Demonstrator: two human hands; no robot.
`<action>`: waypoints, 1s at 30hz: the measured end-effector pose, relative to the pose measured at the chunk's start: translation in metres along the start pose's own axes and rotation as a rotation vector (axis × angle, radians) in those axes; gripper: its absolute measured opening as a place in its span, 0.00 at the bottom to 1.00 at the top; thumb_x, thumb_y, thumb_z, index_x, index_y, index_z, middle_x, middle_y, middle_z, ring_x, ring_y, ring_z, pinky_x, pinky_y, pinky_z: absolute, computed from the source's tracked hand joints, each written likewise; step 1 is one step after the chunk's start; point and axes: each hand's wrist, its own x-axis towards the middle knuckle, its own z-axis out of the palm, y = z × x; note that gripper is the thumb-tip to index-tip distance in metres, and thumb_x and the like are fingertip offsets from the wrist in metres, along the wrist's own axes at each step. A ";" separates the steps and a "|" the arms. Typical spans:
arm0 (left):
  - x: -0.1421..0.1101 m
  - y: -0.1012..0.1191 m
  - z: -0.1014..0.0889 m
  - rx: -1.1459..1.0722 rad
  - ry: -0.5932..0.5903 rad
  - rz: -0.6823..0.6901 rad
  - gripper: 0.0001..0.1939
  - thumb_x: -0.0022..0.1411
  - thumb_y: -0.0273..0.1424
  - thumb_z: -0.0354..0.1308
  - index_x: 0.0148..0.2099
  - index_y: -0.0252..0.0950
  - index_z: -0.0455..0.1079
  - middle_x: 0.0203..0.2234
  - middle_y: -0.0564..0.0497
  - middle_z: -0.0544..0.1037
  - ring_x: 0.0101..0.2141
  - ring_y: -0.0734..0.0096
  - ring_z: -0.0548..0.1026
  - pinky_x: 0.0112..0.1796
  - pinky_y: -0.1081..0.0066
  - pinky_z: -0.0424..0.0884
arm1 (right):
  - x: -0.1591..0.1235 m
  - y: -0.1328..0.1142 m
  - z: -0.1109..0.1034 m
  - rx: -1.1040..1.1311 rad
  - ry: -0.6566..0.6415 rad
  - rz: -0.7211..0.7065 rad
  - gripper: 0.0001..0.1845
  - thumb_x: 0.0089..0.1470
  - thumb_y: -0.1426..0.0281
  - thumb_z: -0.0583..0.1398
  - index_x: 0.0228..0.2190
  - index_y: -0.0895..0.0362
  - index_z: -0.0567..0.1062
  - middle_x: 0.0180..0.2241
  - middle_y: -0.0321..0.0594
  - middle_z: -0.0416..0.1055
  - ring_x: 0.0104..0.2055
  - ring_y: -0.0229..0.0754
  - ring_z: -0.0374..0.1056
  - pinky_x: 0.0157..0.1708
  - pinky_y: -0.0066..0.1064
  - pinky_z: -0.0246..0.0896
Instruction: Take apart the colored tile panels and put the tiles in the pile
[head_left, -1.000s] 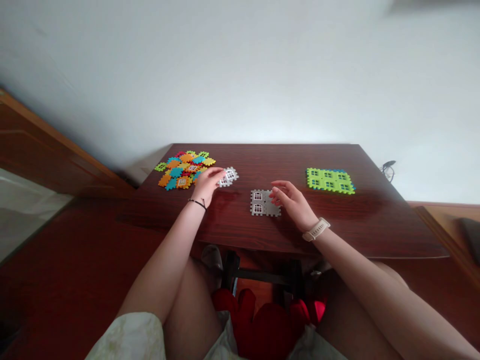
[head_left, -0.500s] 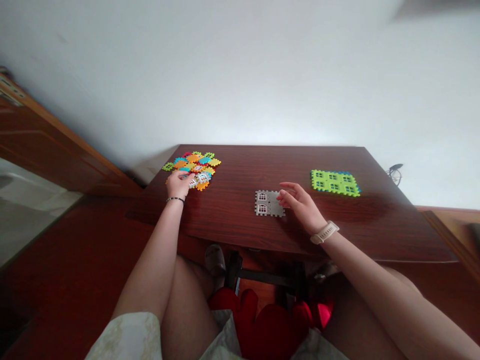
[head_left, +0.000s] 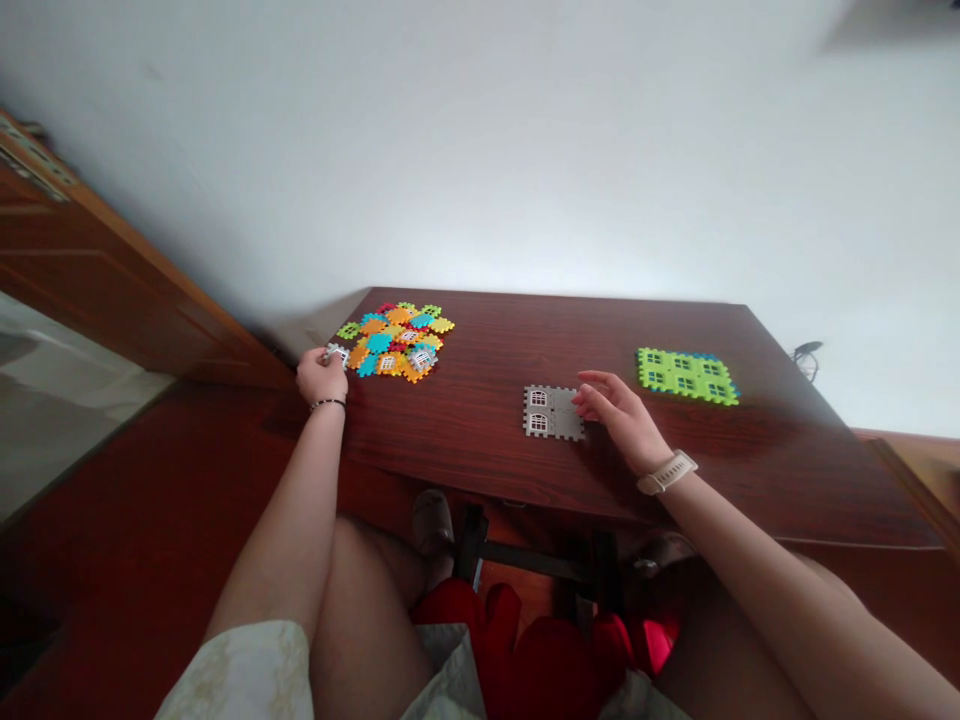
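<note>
At the table's left edge, my left hand [head_left: 321, 378] pinches a grey window tile [head_left: 339, 354] with notched edges. Just right of that hand lies a loose pile of interlocking tiles [head_left: 379, 343] in orange, blue, yellow, green and red, some with white windows. A grey panel [head_left: 568, 405] of joined tiles rests flat in front of me, with two white windows on its left side. My right hand [head_left: 619, 415] hovers at the panel's right edge, fingers apart and slightly bent, with nothing visible in them. Its fingertips cover a bit of that edge; whether they touch it I cannot tell.
A green panel [head_left: 686, 375] with several window openings lies further right on the brown table [head_left: 495, 345], with blue showing beneath it. The white wall [head_left: 480, 180] stands behind the table. A wooden door [head_left: 112, 260] is at the left.
My left hand has moved left from the pile's front to the table's left edge, with a grey window tile in its fingers. My right hand stays beside the grey panel. The view shifted slightly.
</note>
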 end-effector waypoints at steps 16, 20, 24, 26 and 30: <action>-0.022 0.016 -0.012 0.044 0.028 0.036 0.20 0.73 0.33 0.54 0.63 0.31 0.72 0.65 0.30 0.69 0.68 0.39 0.63 0.67 0.41 0.60 | 0.000 -0.003 0.001 -0.620 -0.130 -0.465 0.32 0.67 0.54 0.63 0.67 0.49 0.67 0.60 0.51 0.74 0.62 0.61 0.72 0.63 0.59 0.70; -0.047 0.041 -0.004 -0.081 0.006 0.381 0.15 0.71 0.29 0.57 0.58 0.36 0.73 0.60 0.36 0.74 0.66 0.48 0.67 0.70 0.48 0.58 | 0.005 0.002 -0.012 -0.811 -0.291 -0.522 0.55 0.61 0.49 0.68 0.77 0.47 0.49 0.73 0.53 0.59 0.76 0.65 0.55 0.74 0.64 0.54; -0.091 0.079 0.006 -0.203 -0.155 0.727 0.12 0.72 0.29 0.56 0.55 0.39 0.75 0.57 0.40 0.75 0.63 0.53 0.71 0.68 0.51 0.65 | 0.009 0.013 -0.023 -0.916 -0.368 -0.472 0.64 0.56 0.43 0.70 0.79 0.46 0.44 0.77 0.53 0.54 0.79 0.69 0.49 0.74 0.68 0.50; -0.118 0.098 0.011 -0.251 -0.320 0.877 0.12 0.75 0.31 0.55 0.56 0.40 0.74 0.56 0.42 0.77 0.61 0.55 0.73 0.67 0.51 0.67 | 0.010 0.017 -0.025 -0.930 -0.384 -0.446 0.64 0.56 0.42 0.69 0.79 0.46 0.44 0.77 0.54 0.54 0.79 0.70 0.48 0.74 0.68 0.50; -0.171 0.124 0.023 -0.250 -0.709 1.080 0.29 0.72 0.43 0.63 0.70 0.41 0.66 0.68 0.40 0.70 0.69 0.52 0.67 0.70 0.49 0.64 | 0.010 0.017 -0.025 -0.924 -0.375 -0.439 0.60 0.59 0.42 0.68 0.78 0.48 0.47 0.74 0.55 0.60 0.77 0.69 0.52 0.73 0.66 0.52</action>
